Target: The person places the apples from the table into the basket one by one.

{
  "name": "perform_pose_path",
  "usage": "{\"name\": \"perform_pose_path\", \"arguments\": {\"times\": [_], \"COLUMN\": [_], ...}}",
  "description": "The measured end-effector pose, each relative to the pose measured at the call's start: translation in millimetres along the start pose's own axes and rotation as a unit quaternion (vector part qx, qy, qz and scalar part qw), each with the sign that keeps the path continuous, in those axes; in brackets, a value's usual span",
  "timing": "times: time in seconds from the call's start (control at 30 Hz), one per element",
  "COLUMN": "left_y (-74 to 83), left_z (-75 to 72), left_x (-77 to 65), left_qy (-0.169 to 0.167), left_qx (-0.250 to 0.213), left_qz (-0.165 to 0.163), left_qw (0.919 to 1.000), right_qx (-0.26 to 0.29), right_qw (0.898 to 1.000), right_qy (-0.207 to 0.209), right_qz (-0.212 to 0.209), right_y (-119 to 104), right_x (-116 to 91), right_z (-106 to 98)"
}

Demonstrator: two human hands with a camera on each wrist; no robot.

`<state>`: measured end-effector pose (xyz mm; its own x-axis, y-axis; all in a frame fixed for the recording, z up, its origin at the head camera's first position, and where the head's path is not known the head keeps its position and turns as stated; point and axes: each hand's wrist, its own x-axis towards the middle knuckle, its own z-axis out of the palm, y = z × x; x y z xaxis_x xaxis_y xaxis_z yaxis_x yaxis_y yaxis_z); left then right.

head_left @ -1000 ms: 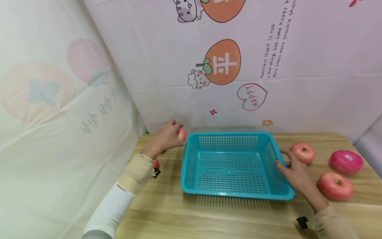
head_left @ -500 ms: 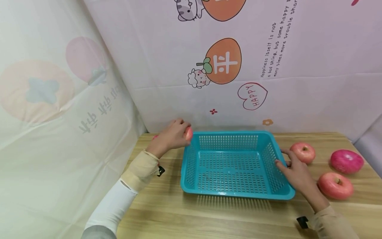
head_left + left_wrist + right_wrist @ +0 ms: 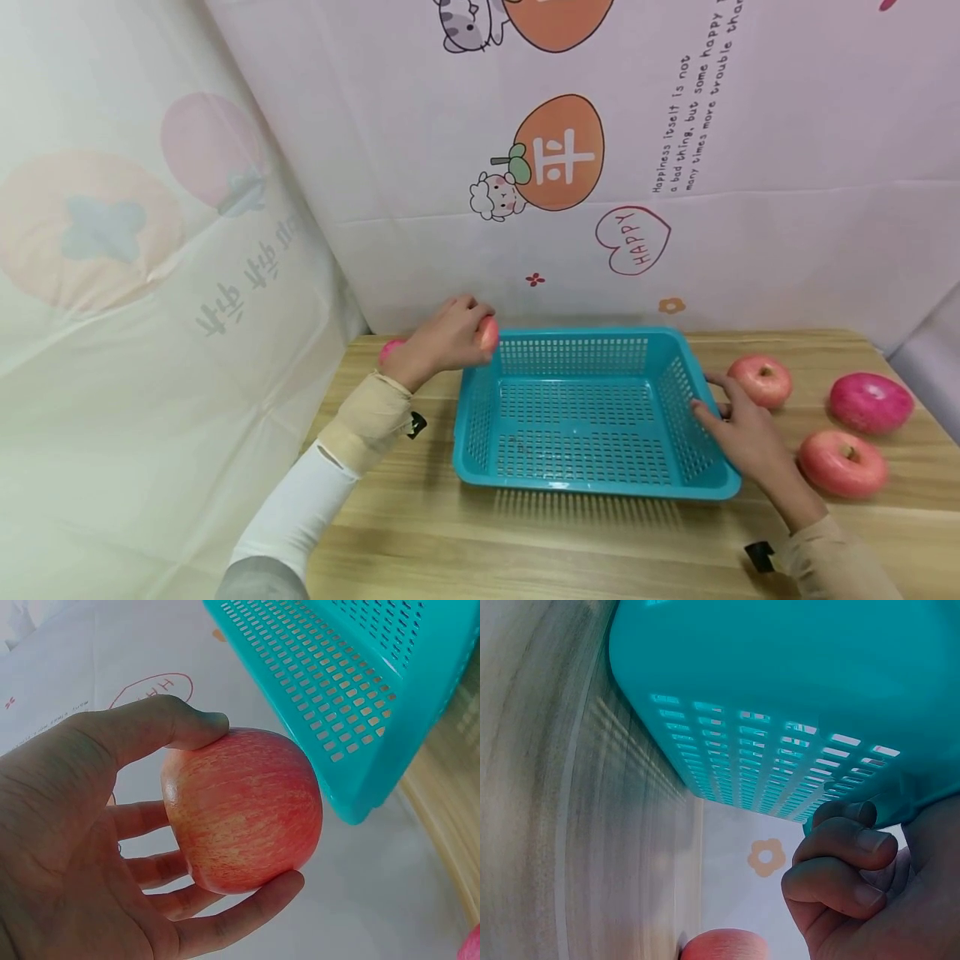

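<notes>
My left hand (image 3: pixel 448 337) holds a red apple (image 3: pixel 488 335) above the back left corner of the turquoise plastic basket (image 3: pixel 592 488). In the left wrist view the thumb lies on one side of the apple (image 3: pixel 244 814) and the fingers support the other, with the basket's wall (image 3: pixel 330 697) just past it. My right hand (image 3: pixel 748 433) grips the basket's right rim, thumb at the inner side. From the right wrist view, its fingers (image 3: pixel 840 851) are curled outside under the rim. The basket's perforated floor shows no fruit on it.
Right of the basket lie two apples (image 3: pixel 761 382) (image 3: pixel 843 464) and a bright pink oval fruit (image 3: pixel 871 403). Another pink fruit (image 3: pixel 390 349) is partly hidden behind the left wrist. A printed white cloth (image 3: pixel 420 250) hangs along the back edge of the wooden table (image 3: pixel 420 533).
The left hand has carried the apple rightward, from beside the basket to over its back left corner. The pink fruit behind the wrist has come into view. Right hand and basket stay put.
</notes>
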<state>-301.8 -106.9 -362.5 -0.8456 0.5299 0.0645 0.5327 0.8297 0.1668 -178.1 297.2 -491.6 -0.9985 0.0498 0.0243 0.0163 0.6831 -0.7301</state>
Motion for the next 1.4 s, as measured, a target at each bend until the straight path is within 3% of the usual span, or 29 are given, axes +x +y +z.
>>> {"name": "perform_pose_path", "arguments": {"times": [0.63, 0.93, 1.4], "left_y": [24.3, 34.4, 61.0], "left_z": [11.5, 19.5, 33.8], "left_x": [16.2, 22.9, 39.7], "left_qy": [-0.017, -0.024, -0.031], "left_qx": [-0.010, -0.021, 0.013], "left_qz": [0.026, 0.062, 0.121], "left_qw": [0.9994, 0.9976, 0.9921], "right_qx": [0.008, 0.014, 0.012], "right_qw": [1.000, 1.000, 1.000], "right_qy": [-0.005, -0.006, 0.004], "right_qz": [0.002, -0.001, -0.008], "right_y": [2.1, 1.8, 5.0], "right_x": [1.8, 0.1, 1.2], "right_z": [0.3, -0.6, 0.1]}}
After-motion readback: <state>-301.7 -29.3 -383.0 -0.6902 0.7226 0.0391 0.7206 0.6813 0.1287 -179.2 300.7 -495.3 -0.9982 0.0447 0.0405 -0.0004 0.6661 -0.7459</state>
